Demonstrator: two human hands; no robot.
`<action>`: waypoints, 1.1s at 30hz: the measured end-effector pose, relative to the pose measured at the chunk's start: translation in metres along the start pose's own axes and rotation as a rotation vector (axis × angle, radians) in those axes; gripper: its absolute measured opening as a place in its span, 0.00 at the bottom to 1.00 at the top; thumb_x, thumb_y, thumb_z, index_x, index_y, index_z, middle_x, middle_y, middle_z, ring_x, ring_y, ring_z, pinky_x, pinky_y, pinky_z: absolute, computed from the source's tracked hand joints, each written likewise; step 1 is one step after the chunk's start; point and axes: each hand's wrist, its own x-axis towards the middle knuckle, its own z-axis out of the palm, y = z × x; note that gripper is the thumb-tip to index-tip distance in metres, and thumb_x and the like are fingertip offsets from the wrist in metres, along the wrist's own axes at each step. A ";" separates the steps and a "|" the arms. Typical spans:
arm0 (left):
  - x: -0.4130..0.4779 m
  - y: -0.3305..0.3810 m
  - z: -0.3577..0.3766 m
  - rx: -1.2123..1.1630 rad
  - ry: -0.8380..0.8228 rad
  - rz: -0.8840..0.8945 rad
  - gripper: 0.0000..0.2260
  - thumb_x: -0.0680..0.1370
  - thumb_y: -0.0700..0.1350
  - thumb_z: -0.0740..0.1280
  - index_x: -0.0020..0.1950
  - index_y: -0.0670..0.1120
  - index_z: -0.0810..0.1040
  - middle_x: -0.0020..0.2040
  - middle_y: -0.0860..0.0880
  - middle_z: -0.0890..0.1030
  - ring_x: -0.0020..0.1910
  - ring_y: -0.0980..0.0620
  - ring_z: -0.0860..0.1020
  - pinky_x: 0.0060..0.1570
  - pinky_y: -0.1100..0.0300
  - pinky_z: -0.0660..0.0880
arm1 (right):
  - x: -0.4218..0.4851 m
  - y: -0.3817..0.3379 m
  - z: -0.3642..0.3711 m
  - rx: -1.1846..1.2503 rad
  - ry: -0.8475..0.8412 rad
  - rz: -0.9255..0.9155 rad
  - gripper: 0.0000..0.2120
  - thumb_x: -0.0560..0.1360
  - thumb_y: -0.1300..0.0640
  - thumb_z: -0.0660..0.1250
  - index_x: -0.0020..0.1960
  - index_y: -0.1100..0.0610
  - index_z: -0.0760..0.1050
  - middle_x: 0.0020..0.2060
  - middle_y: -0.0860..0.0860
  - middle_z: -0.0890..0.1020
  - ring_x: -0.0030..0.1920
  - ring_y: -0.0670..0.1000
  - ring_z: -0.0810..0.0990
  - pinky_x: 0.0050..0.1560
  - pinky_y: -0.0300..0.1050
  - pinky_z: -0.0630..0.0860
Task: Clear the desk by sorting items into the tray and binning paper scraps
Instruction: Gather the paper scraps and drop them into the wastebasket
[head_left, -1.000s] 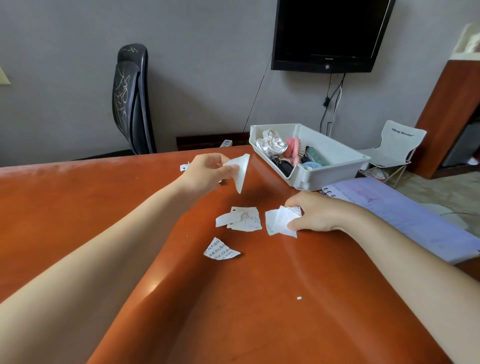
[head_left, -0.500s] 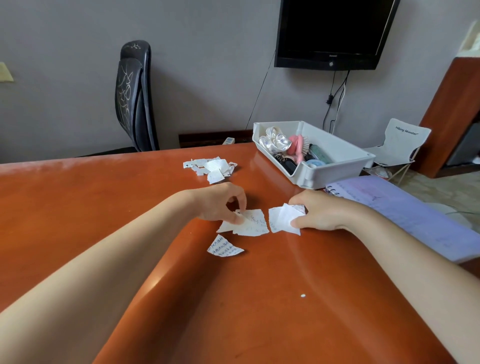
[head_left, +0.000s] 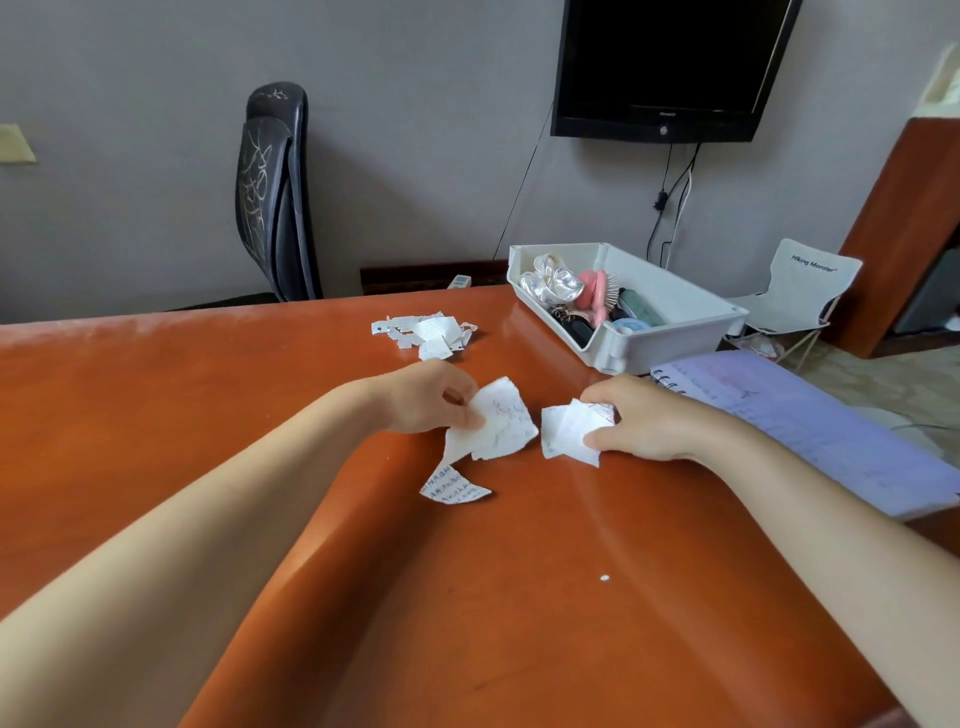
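Observation:
My left hand (head_left: 428, 397) pinches a couple of torn white paper scraps (head_left: 501, 423) and holds them just above the orange desk (head_left: 208, 395). To its right, my right hand (head_left: 641, 421) grips another small bunch of scraps (head_left: 563, 431) against the desk. One written-on scrap (head_left: 452, 486) lies loose just in front of my left hand. A pile of scraps (head_left: 428, 332) rests farther back. The white tray (head_left: 680, 338) at the back right holds a silver scrunchie, a pink hairbrush and other small items.
A lilac spiral notebook (head_left: 810, 431) lies at the desk's right edge, beside my right forearm. A tiny white crumb (head_left: 604, 578) sits nearer to me. A black office chair (head_left: 275, 192) stands behind the desk, a folding camp chair (head_left: 795, 296) past the tray.
My left hand dropped a scrap on the far pile, came back to the middle scraps, and has now lifted them off the desk. My right hand stayed put on its bunch.

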 end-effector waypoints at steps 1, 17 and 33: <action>-0.006 -0.002 -0.004 -0.063 0.010 -0.006 0.10 0.78 0.47 0.65 0.39 0.43 0.75 0.36 0.53 0.73 0.36 0.55 0.70 0.39 0.65 0.66 | 0.000 0.000 -0.001 0.010 0.005 -0.006 0.08 0.74 0.56 0.67 0.47 0.50 0.67 0.36 0.44 0.70 0.38 0.47 0.71 0.34 0.40 0.63; -0.063 0.001 -0.027 -0.267 -0.081 -0.037 0.08 0.78 0.44 0.65 0.46 0.41 0.81 0.39 0.49 0.80 0.39 0.55 0.76 0.44 0.62 0.72 | -0.001 -0.025 0.006 0.099 0.014 -0.022 0.05 0.75 0.58 0.65 0.50 0.52 0.75 0.35 0.47 0.78 0.38 0.49 0.77 0.36 0.42 0.68; -0.075 0.021 0.020 0.185 -0.093 -0.072 0.06 0.76 0.47 0.67 0.50 0.51 0.70 0.47 0.54 0.71 0.49 0.51 0.73 0.47 0.58 0.72 | -0.001 -0.039 0.008 0.098 0.035 -0.067 0.05 0.74 0.60 0.65 0.40 0.59 0.73 0.32 0.51 0.78 0.33 0.47 0.76 0.38 0.44 0.69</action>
